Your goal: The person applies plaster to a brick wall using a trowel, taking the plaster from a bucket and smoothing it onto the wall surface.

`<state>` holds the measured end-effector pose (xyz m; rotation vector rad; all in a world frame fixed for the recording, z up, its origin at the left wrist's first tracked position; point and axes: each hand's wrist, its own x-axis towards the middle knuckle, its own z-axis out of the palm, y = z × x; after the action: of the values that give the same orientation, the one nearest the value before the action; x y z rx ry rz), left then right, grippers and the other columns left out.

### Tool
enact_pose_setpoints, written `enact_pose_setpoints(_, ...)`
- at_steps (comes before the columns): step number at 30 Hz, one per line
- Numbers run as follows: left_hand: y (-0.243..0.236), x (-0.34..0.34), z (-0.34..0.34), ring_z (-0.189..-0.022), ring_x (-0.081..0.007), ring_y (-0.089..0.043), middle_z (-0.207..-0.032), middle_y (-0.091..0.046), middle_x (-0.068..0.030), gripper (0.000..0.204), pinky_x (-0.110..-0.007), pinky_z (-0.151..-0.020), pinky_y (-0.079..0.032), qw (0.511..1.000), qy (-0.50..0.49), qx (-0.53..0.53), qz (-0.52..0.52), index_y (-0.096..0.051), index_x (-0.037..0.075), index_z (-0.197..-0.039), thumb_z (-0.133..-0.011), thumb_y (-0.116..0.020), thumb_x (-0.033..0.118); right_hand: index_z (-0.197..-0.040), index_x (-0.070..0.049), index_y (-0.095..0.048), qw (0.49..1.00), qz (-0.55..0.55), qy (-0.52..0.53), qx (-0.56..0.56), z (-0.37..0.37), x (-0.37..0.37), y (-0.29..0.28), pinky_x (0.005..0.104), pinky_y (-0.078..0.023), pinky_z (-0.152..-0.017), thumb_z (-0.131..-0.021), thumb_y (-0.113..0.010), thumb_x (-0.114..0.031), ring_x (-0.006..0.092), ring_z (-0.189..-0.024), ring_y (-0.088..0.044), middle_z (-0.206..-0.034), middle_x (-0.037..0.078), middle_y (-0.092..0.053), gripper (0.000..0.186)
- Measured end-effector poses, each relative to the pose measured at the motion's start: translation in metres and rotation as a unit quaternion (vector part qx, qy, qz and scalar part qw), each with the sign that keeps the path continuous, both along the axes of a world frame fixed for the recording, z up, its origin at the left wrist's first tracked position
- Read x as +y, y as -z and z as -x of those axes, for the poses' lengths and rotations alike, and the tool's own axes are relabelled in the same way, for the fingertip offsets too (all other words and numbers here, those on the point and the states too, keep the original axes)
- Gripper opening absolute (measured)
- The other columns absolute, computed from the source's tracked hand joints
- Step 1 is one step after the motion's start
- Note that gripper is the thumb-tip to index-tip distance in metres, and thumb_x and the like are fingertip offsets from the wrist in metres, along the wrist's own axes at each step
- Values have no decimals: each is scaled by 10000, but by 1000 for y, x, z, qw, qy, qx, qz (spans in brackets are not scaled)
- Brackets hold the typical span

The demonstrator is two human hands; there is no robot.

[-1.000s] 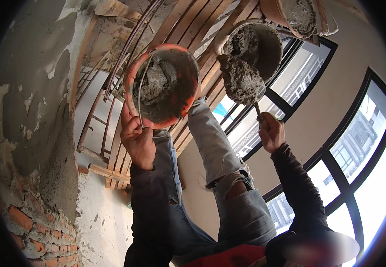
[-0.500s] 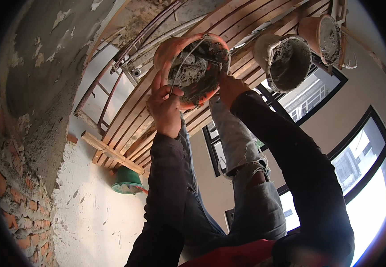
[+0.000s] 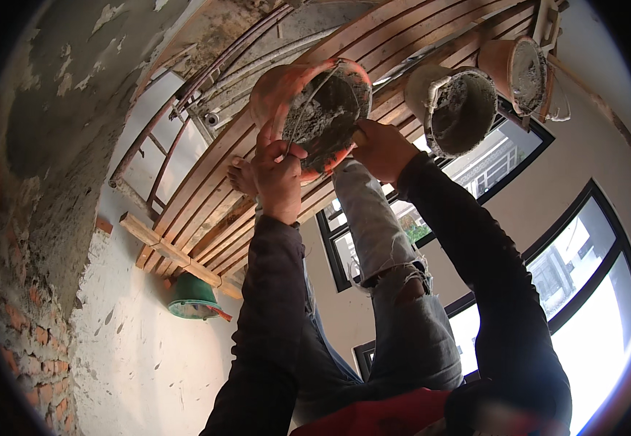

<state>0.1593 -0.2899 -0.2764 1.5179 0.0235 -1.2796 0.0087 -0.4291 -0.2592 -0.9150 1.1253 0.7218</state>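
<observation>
Orange bucket (image 3: 267,98): matt plastic, smeared. Mortar (image 3: 326,116) within: damp, coarse, lumpy. Planks (image 3: 203,190): bare, unvarnished wood. Jeans (image 3: 418,330): faded, frayed denim. Wall (image 3: 75,145): rough grey render. Green bucket (image 3: 190,291): smooth, seemingly plastic, rather dim from here.

Building site: exposed brick (image 3: 42,336), plank platform (image 3: 203,194)

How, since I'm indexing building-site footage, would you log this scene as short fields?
Left hand: grips the rim of the orange bucket
Right hand: closed on a handle at the bucket's right side; far end unclear
Contents: grey mortar
Other buckets: whitish bucket and brown bucket at right, green bucket lower left
Platform: wooden planks
Left wall: rough plaster, exposed bricks below
</observation>
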Motion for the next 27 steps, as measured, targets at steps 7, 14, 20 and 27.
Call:
enact_pose_setpoints(7,12,4,9,-825,-72,-547,-1214,-506,-10,424,-142,-624,-428,997,-63,33,-42,-573,-8,-1118,-720,-460,-98,-1074,-8,-567,900,327,-272,95,-3,13,48,489,-548,-728,-829,-581,-93,389,-838,-675,-816,206,-657,260)
enact_pose_setpoints(14,25,7,2,-856,-79,-530,-950,-542,-20,648,-191,-816,-451,979,-193,64,-8,-505,-65,-1337,-695,-416,-62,-1002,-34,-574,929,-158,-301,-146,12,4,76,367,-505,-483,-853,-602,-150,221,-588,-610,-708,96,-577,191)
enact_pose_setpoints(20,9,0,-13,-957,-102,-538,-952,-556,-22,616,-221,-953,-397,976,-184,112,36,-532,-71,-1285,-681,-410,-79,-1049,-70,-519,863,-381,330,-46,6,1,5,246,-389,-344,-886,-559,-167,84,-463,-474,-668,25,-484,194)
enact_pose_setpoints(27,2,-20,-2,-737,-22,-438,-872,-519,7,687,-118,-554,-304,988,-131,79,37,-531,-23,-1357,-682,-417,-88,-1041,17,-516,910,359,-205,19,2,14,19,536,-511,-810,-848,-533,-115,454,-922,-646,-923,285,-656,235)
